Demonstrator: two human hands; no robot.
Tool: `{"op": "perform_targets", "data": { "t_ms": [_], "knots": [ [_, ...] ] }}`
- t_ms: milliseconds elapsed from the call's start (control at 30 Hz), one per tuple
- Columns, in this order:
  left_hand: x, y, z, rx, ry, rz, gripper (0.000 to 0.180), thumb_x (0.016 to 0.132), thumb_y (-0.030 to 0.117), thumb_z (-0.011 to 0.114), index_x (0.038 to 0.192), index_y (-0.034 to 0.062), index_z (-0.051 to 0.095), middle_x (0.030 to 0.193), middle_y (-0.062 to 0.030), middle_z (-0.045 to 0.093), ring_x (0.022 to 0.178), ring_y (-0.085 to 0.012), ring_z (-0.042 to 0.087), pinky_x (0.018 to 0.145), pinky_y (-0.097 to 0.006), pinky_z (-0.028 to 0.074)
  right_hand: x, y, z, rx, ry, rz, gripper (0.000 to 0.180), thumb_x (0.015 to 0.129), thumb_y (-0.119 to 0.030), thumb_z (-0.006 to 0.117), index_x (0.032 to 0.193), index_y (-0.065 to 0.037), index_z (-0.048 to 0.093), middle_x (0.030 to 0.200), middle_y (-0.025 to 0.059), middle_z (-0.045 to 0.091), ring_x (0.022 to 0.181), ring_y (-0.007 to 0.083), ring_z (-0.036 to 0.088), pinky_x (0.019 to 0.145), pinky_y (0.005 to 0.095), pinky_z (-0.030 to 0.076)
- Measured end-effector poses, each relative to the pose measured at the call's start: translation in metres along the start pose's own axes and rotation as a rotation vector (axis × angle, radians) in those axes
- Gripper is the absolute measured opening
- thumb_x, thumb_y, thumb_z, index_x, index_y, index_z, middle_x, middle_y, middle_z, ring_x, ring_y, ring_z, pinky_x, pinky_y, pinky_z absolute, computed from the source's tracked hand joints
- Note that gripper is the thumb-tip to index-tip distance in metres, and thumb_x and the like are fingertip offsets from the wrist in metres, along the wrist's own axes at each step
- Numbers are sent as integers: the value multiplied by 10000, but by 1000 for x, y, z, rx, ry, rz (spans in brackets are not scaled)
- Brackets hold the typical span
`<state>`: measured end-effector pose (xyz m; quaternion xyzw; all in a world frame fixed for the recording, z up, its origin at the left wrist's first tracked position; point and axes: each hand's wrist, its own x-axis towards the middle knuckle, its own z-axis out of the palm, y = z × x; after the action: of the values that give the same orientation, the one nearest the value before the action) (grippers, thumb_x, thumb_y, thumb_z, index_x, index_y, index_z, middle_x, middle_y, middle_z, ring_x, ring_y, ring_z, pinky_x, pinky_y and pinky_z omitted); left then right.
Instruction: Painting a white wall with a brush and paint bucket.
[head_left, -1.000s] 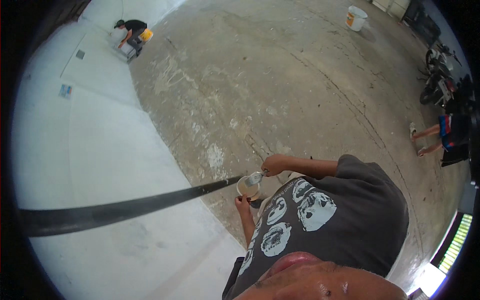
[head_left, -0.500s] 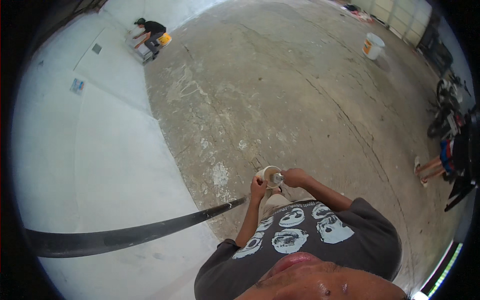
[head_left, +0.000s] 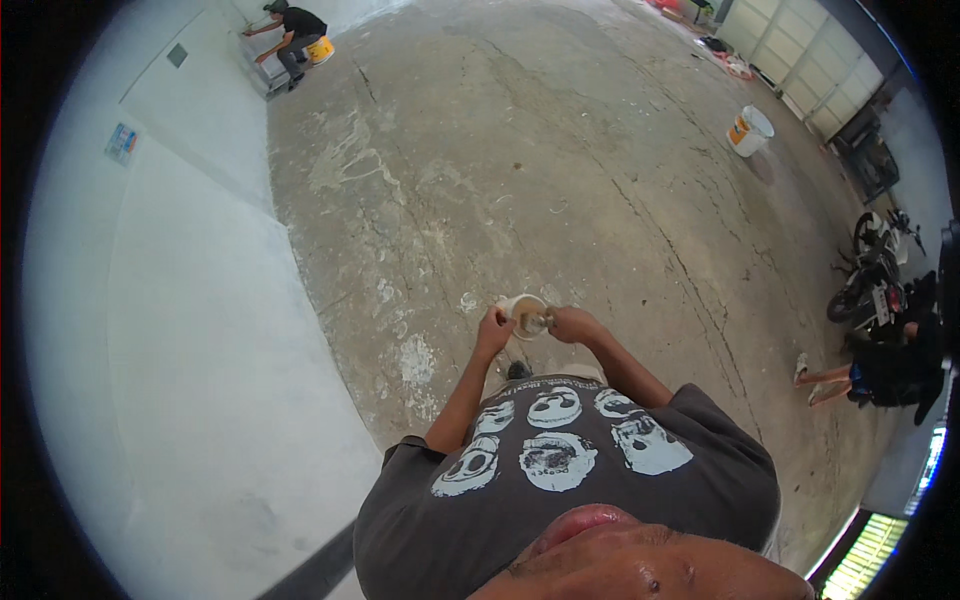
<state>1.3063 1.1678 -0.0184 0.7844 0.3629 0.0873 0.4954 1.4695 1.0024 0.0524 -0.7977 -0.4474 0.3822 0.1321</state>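
My left hand [head_left: 492,327] grips the side of a small white cup [head_left: 523,306] held out in front of my chest, above the concrete floor. My right hand [head_left: 577,324] holds a small clear bottle [head_left: 537,322] tipped with its mouth at the cup's rim. Brownish contents show inside the cup. Both hands are close together, nearly touching over the cup. My dark printed shirt fills the lower middle of the head view.
A white painted wall [head_left: 180,330] runs along the left. At its far end a person [head_left: 288,28] crouches beside an orange bucket [head_left: 321,49]. A white bucket [head_left: 749,130] stands on the floor at right, with a motorcycle [head_left: 868,282] and a seated person [head_left: 880,372] farther right.
The view has swung, so the long dark pole that crossed the left side now shows only at the bottom edge. My hands have stayed together on the cup and bottle.
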Motion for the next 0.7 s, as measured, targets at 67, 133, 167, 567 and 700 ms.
{"op": "perform_targets", "data": {
  "t_ms": [67,133,167,567,700],
  "knots": [
    [36,1,-16,-17,20,11,314,776,230,741,890,24,535,740,-87,602,682,-191,593,638,-348,494,33,-6,-30,30,84,-46,338,828,-165,584,1156,-82,594,989,226,682,934,411,654,803,492,508],
    [67,-1,-27,-135,80,-87,282,780,192,738,864,37,519,719,-63,579,671,-160,577,624,-328,485,62,-4,-49,76,137,-103,336,835,-172,598,1159,-83,587,976,221,683,922,411,653,795,487,508],
    [83,-5,-29,-223,114,-55,254,787,152,729,847,45,506,694,-40,540,638,-136,542,593,-307,461,76,-4,-57,113,185,-173,335,842,-179,612,1162,-85,580,964,217,683,910,410,651,788,483,507],
    [284,31,-24,-318,175,-165,247,817,108,706,904,35,488,746,-20,496,626,-116,507,581,-283,470,250,41,-200,205,113,-287,299,855,-225,653,1117,-87,614,952,189,683,921,401,646,782,491,493],
    [366,62,-3,-296,122,-220,246,828,89,698,898,44,466,755,-24,478,636,-124,508,592,-285,470,311,81,-265,218,72,-250,312,830,-242,629,1091,-71,646,980,195,687,938,398,651,806,488,503]
  ]
}}
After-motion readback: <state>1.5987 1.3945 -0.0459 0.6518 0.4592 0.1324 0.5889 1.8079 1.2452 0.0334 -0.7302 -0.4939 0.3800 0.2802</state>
